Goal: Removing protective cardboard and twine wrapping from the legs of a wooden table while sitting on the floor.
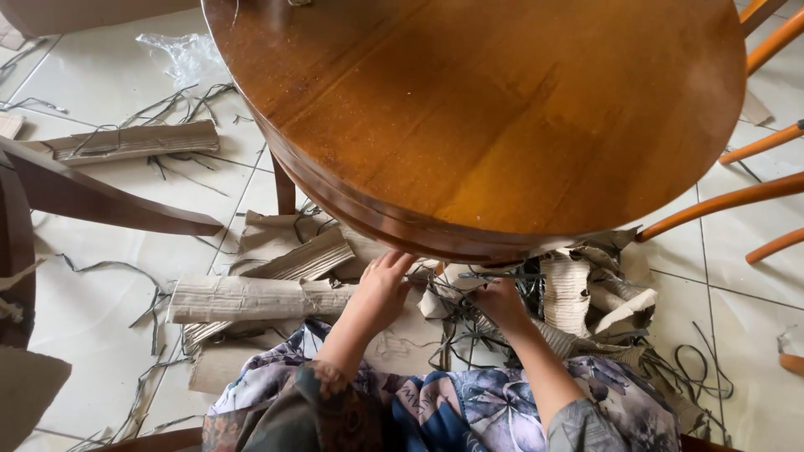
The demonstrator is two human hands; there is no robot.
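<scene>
Head view, looking down past a round brown wooden worktop (502, 109) to a white tiled floor (92, 326).

Left hand (381, 289) reaches forward just under the near rim of the worktop, fingers spread flat and apart, resting on a sheet of corrugated cardboard (251, 297); it grips nothing.

Right hand (501, 303) sits close to the right of it, fingers curled down into a tangle of dark straps (469, 322). Its fingertips are hidden by the straps and the worktop edge, so I cannot tell whether they are clamped on anything.

The straps lie on the floor between the two hands, partly below the worktop rim. More torn cardboard (578, 293) is heaped just right of them.

Orange chair rails (737, 197) at far right. Dark chair frame (92, 197) at left. Patterned floral clothing (469, 410) covers the lap at the near edge.
</scene>
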